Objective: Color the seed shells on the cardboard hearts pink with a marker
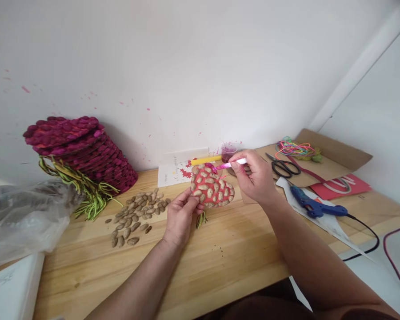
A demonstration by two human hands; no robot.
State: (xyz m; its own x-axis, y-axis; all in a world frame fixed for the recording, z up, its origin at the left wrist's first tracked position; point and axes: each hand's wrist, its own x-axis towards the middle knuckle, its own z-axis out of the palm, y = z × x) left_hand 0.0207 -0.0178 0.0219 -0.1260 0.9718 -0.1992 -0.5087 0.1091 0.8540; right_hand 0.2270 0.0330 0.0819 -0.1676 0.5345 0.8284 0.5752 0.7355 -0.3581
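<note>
My left hand (182, 212) grips the lower left edge of a flat red piece covered with peanuts (216, 189), tilted up above the table. Green strands (202, 219) hang beneath it. In my right hand (253, 175) is a paintbrush (233, 164) with a white handle and a magenta-stained end. The brush tip meets the top edge of the piece, where peanuts are coated magenta; the other peanuts there are plain tan. Behind the brush stands a small clear cup of dark magenta paint (228, 153), partly hidden by my right hand.
Loose peanuts (133, 218) lie left of my left hand. A leaning stack of magenta peanut-covered pieces (83, 151) and a plastic bag (26, 222) are further left. On the right are scissors (286, 168), a blue glue gun (316, 206) with its cord, cardboard (340, 151) and coloured cords (293, 149).
</note>
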